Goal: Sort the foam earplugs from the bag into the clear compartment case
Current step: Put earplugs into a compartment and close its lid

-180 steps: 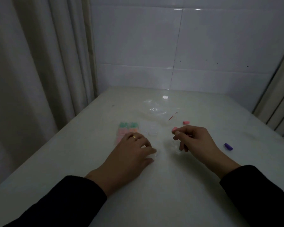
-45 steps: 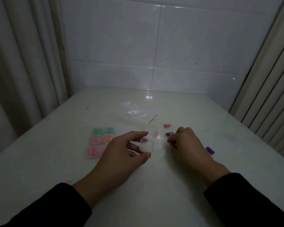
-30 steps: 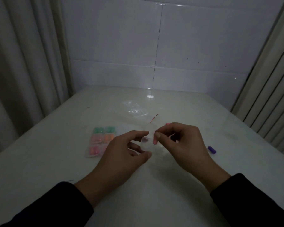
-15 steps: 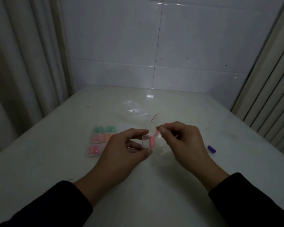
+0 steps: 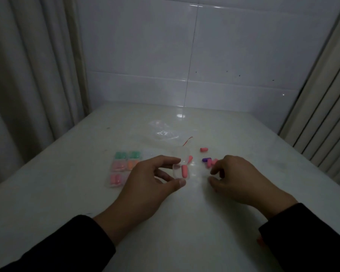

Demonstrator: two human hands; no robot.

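Note:
My left hand [image 5: 153, 183] pinches a small clear case [image 5: 180, 170] between thumb and forefinger, just above the white table [image 5: 67, 193]. A pink earplug [image 5: 184, 171] lies inside it. My right hand [image 5: 238, 181] hovers to the right with fingers loosely curled and holds nothing. Just beyond its fingertips lie a purple earplug [image 5: 205, 159] and pink earplugs [image 5: 211, 162]. Another pink earplug [image 5: 204, 149] lies farther back. A row of clear cases [image 5: 124, 166] holding green, orange and pink earplugs sits left of my left hand.
The crumpled clear bag [image 5: 163, 132] with a red strip [image 5: 187, 141] lies toward the back of the table. A curtain [image 5: 28, 75] hangs on the left, a tiled wall [image 5: 185, 55] stands behind and a ribbed panel [image 5: 322, 114] rises on the right.
My right hand let the pink earplug go into the small case and has drawn back right, down toward the loose earplugs. My left hand keeps hold of the case.

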